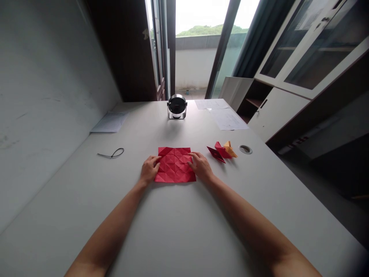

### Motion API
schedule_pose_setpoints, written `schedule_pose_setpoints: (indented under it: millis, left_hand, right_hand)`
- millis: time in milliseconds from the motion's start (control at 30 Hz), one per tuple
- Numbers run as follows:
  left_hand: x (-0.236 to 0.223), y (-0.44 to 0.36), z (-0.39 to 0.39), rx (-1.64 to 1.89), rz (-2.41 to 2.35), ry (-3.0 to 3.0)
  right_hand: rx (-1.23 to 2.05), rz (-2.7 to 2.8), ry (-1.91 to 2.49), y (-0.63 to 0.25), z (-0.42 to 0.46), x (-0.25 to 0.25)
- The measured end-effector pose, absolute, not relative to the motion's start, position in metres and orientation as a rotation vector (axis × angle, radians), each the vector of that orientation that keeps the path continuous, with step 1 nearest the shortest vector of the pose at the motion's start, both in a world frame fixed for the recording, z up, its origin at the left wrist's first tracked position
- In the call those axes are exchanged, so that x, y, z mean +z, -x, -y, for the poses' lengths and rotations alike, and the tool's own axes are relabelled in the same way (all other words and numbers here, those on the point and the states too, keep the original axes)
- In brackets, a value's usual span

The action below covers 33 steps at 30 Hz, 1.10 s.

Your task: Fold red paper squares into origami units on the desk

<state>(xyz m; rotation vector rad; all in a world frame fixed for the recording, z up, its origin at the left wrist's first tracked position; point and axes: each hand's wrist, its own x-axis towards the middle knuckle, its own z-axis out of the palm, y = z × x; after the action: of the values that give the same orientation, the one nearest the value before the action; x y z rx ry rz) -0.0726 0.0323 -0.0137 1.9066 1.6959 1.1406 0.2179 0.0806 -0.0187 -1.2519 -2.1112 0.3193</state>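
Note:
A creased red square of paper (175, 164) lies flat on the white table (178, 223). My left hand (149, 169) rests at its left edge, fingers curled and touching the paper. At the paper's right edge sits my right hand (200, 166), its fingertips pressing down on the sheet. Neither hand lifts the paper.
Folded red and orange paper pieces (222, 151) lie to the right, beside a round cable hole (245, 149). A black cable tie (112, 154) lies at the left. A small round fan (177, 106) and loose white sheets (227, 117) stand at the back. Wall at left, cabinets at right.

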Motion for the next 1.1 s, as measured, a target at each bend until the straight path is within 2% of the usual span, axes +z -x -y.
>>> schedule_pose_setpoints:
  millis: [233,367,633,800,867,1100]
  left_hand:
    - [-0.018,0.069,-0.036,1.443,-1.323,-1.154]
    - [-0.022,0.072,-0.042,1.553,-1.217,-0.962]
    - [-0.025,0.073,-0.047,1.627,-1.167,-0.922]
    - [-0.012,0.072,-0.039,1.519,-1.028,-0.998]
    - [-0.005,0.072,-0.034,1.478,-0.976,-1.011]
    - [0.0,0.071,-0.033,1.5,-1.001,-1.039]
  right_hand:
    - [0.78,1.852,1.047,-0.218,-0.083,-0.017]
    - [0.924,1.729,1.017,-0.217,-0.085,-0.019]
    - [1.411,1.54,0.955,-0.205,-0.069,-0.006]
    - [1.207,1.673,0.945,-0.195,-0.062,-0.007]
    - [1.218,1.667,0.936,-0.194,-0.06,-0.005]
    - [1.731,1.4,0.808,-0.196,-0.055,0.006]
